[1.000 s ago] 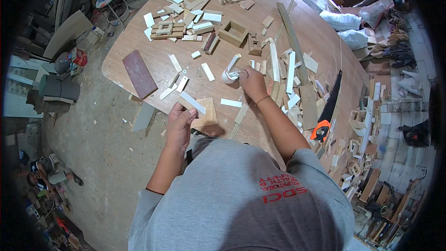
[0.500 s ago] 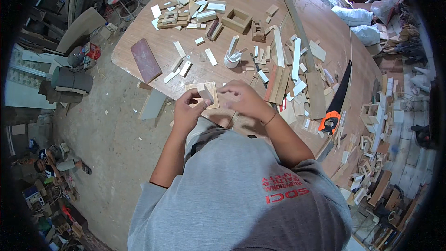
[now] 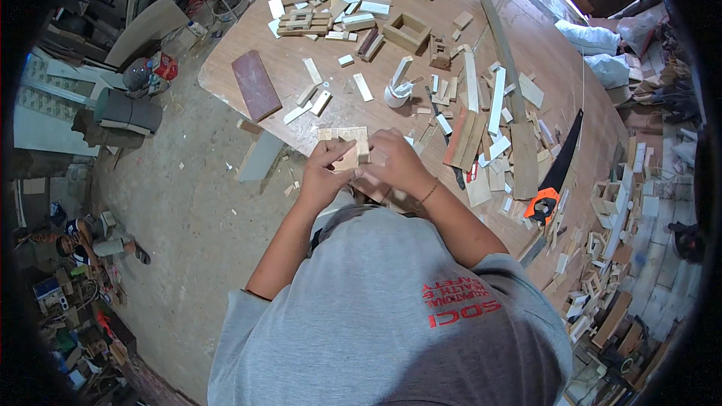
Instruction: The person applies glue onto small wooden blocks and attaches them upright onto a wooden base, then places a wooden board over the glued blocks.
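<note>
At the table's near edge, my left hand (image 3: 325,174) pinches a small light wood block (image 3: 363,153) between thumb and fingers. My right hand (image 3: 394,159) is closed against the block's right side, its fingers bent around that end and partly hidden. Beneath and just beyond the block lies a thin, pale wooden board (image 3: 342,133). A white cup (image 3: 397,95) with a wood stick and whitish stuff in it stands beyond my right hand. Short wood strips (image 3: 321,102) lie beyond my left hand.
A dark red-brown board (image 3: 256,85) lies at the table's left. Long wooden strips (image 3: 471,135) and offcuts cover the right side, beside an orange-handled handsaw (image 3: 543,203). A wooden box frame (image 3: 407,32) sits farther back among blocks. Someone (image 3: 94,244) sits low at far left.
My right hand has come left from beside the block to touch it. The block has turned in my left hand. The whole view has shifted slightly.
</note>
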Demonstrator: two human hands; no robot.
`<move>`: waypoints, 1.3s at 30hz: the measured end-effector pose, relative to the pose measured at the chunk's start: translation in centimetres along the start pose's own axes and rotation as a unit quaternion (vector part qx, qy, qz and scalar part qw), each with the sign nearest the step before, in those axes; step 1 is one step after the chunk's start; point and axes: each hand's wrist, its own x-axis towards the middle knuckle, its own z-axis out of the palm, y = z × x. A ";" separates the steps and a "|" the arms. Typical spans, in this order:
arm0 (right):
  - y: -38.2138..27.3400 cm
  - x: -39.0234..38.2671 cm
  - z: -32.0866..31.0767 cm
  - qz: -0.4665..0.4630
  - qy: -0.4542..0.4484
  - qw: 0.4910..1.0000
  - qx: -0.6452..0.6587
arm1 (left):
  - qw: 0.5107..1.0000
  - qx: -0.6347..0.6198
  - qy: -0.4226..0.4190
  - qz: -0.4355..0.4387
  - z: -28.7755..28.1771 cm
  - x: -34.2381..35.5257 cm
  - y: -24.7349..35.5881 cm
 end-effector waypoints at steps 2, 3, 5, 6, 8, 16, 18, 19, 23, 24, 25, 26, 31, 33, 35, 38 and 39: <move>3.1 0.1 0.5 0.095 0.068 0.993 0.035 | 0.999 0.040 0.023 -0.006 -0.4 0.3 -1.1; 4.6 0.1 0.6 0.180 0.074 0.974 0.116 | 0.996 0.082 0.044 -0.012 -0.8 0.6 -2.2; 7.4 0.3 0.3 0.215 0.084 0.962 0.144 | 0.988 0.119 0.083 -0.045 -1.8 1.1 -6.7; 8.3 0.6 0.3 0.249 0.095 0.948 0.172 | 0.977 0.157 0.120 -0.079 -2.2 1.2 -9.3; 9.1 1.3 1.1 0.251 0.083 0.947 0.184 | 0.960 0.221 0.124 -0.115 -2.6 1.2 -11.8; 10.9 2.5 7.6 0.262 0.025 0.947 0.184 | 0.905 0.402 0.052 -0.126 -0.3 1.7 -13.7; 10.9 2.9 8.5 0.257 0.025 0.961 0.099 | 0.904 0.402 0.057 -0.134 -0.1 1.6 -13.7; 10.8 3.1 8.6 0.256 0.020 0.962 0.099 | 0.902 0.405 0.053 -0.140 -0.1 1.6 -13.5; 10.2 3.6 8.9 0.213 0.001 0.976 -0.037 | 0.900 0.404 0.047 -0.157 -0.1 1.5 -13.6; 10.1 3.6 8.8 0.197 0.004 0.978 -0.072 | 0.900 0.403 0.049 -0.158 0.0 1.5 -13.5; 10.0 3.7 8.8 0.196 0.002 0.978 -0.072 | 0.900 0.402 0.047 -0.160 0.0 1.5 -13.3; 9.9 3.7 8.7 0.201 0.000 0.977 -0.072 | 0.901 0.400 0.044 -0.161 0.1 1.6 -13.2; 9.8 3.9 8.7 0.192 -0.011 0.978 -0.084 | 0.900 0.400 0.045 -0.165 0.0 1.6 -13.6; 10.0 3.9 8.8 0.172 -0.014 0.980 -0.101 | 0.900 0.401 0.043 -0.166 0.0 1.7 -13.5; 10.0 3.9 8.9 0.173 -0.018 0.979 -0.106 | 0.898 0.403 0.038 -0.171 0.0 1.8 -13.5; 10.0 3.9 8.9 0.174 -0.020 0.978 -0.115 | 0.897 0.403 0.035 -0.176 0.0 2.0 -13.2; 10.0 4.0 8.9 0.174 -0.021 0.978 -0.116 | 0.897 0.403 0.035 -0.176 0.0 1.9 -13.3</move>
